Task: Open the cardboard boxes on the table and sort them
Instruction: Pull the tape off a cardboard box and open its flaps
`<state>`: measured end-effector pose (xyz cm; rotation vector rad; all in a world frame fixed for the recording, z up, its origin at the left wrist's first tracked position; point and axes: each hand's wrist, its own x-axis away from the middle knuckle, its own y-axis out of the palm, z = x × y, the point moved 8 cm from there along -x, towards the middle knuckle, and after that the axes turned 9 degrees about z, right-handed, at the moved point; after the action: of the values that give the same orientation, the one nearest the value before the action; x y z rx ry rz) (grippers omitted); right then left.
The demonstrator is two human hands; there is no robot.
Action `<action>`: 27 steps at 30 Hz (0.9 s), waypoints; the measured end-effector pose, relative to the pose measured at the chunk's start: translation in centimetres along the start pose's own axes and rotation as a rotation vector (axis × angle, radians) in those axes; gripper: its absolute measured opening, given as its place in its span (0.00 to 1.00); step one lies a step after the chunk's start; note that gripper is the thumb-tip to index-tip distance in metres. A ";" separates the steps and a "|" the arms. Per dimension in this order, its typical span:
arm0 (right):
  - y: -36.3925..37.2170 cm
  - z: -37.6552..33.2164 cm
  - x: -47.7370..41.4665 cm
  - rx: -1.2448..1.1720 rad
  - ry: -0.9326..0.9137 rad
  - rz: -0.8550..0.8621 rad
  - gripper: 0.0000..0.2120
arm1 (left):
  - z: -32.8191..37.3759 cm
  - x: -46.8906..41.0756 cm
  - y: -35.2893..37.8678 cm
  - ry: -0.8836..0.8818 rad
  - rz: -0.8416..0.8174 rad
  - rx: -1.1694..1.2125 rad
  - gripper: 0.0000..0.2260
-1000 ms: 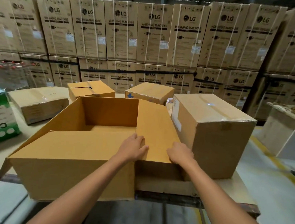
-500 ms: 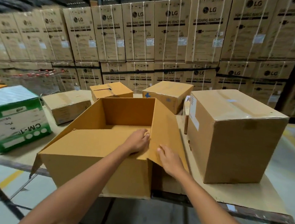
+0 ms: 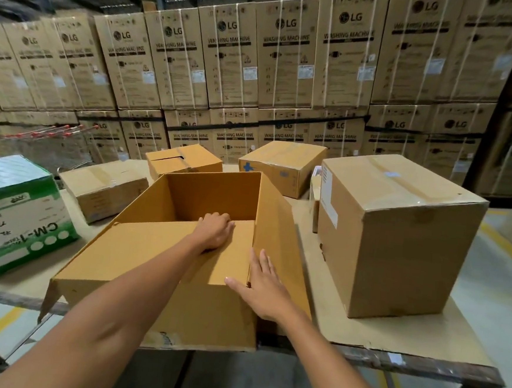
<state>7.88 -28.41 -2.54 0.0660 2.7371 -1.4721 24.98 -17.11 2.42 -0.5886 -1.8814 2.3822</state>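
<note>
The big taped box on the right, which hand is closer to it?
Right. The right hand lies flat on the right flap of the open box, beside the big taped box; the left hand grips the near flap's edge, farther left.

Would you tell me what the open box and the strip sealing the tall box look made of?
The open box: matte brown cardboard, judging by its creased flaps and torn lower corner. The strip on the tall box: probably clear glossy plastic tape, since it shines over the cardboard.
</note>
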 end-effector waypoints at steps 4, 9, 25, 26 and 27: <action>0.1 0.0 0.2 0.007 -0.023 0.054 0.48 | 0.7 0.6 -4.4 0.101 0.249 -0.035 0.18; -0.3 -1.0 0.4 0.050 -0.138 0.154 0.40 | 1.6 1.8 -12.6 0.190 0.561 -0.084 0.19; -0.7 1.2 -2.8 -0.134 -0.121 0.027 0.23 | 4.3 16.3 -24.3 0.025 0.241 0.163 0.26; -0.7 1.3 -3.0 -0.140 -0.100 0.027 0.22 | 4.3 17.6 -24.1 -0.005 0.207 0.156 0.26; -0.6 1.2 -3.4 -0.146 -0.090 0.033 0.22 | 4.2 19.0 -23.8 -0.035 0.169 0.160 0.27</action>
<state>11.22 -29.79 -2.56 0.0406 2.7470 -1.2323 1.38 -9.72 20.71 -0.7231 -1.6948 2.6326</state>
